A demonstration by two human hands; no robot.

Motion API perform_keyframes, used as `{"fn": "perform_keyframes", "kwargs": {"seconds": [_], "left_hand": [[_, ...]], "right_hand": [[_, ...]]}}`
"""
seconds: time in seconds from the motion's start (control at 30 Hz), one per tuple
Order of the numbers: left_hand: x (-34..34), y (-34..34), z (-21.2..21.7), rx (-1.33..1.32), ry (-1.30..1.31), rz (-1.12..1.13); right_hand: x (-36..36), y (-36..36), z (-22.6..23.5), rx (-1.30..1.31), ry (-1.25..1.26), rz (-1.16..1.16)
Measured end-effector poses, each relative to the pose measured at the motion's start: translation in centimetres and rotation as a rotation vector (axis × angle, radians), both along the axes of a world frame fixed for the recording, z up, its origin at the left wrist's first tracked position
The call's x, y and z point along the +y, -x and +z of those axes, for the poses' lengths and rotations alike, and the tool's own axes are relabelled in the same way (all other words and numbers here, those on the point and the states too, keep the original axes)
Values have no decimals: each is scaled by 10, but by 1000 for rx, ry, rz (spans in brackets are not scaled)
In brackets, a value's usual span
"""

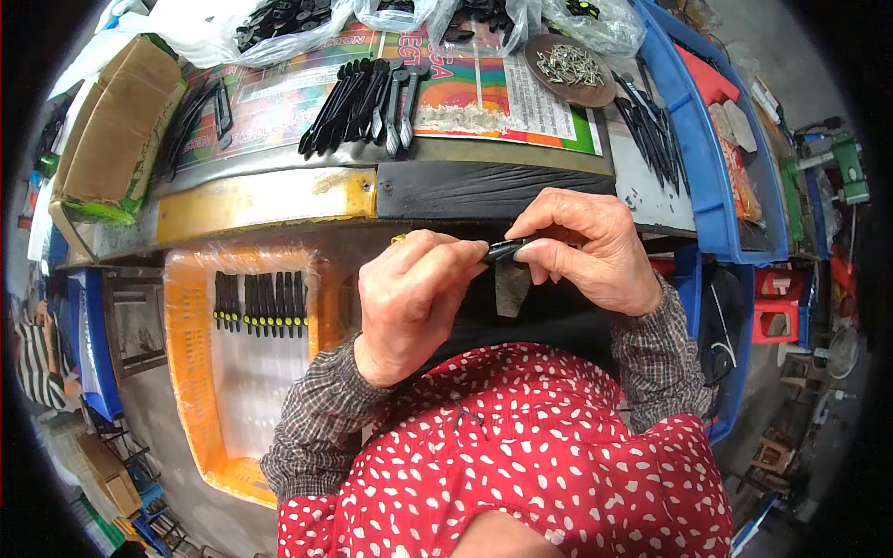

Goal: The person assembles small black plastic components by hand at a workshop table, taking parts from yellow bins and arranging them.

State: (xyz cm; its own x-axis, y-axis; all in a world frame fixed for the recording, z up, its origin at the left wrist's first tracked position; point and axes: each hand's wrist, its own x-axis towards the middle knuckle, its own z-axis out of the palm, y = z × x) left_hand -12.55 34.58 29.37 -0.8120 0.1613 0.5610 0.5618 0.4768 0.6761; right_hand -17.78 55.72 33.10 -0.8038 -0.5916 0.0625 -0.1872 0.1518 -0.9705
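Between my two hands, just off the table's front edge, is a slim black plastic piece (503, 249). My left hand (409, 296) pinches its left end with thumb and forefinger. The fingertips of my right hand (595, 251) close on its right end, and those fingers cover part of it. Whether it is one part or two joined parts I cannot tell. Beyond my hands, a row of black slender parts (350, 107) lies on the printed sheet, a few with greyish shiny faces. A round brown dish (595, 95) of small metal screws (568, 66) sits at the far right.
An orange basket (191, 391) lined with clear plastic stands below left, holding a row of black pieces with yellow-green ends (262, 302). More black strips (651, 135) lie by a blue bin (688, 112) at right. A cardboard box (121, 121) is at left; plastic bags (595, 33) line the back.
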Motion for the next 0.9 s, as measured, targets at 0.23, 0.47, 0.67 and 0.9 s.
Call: {"fn": "perform_keyframes", "kwargs": {"seconds": [0.23,0.47,0.67,0.9], "left_hand": [[0,-1,-6,-93,-79,-61],[5,2,-12,-54,-142,-38],[6,4,-20,-24,-136,-7],[5,2,-21,-77,-149,-31]], "right_hand": [[2,-3,-9,-5,18,4],[1,-6,-14,25,40,-34],[-2,-11,-24,121,40,-102],[-6,-9,-26,190,-44,-78]]}}
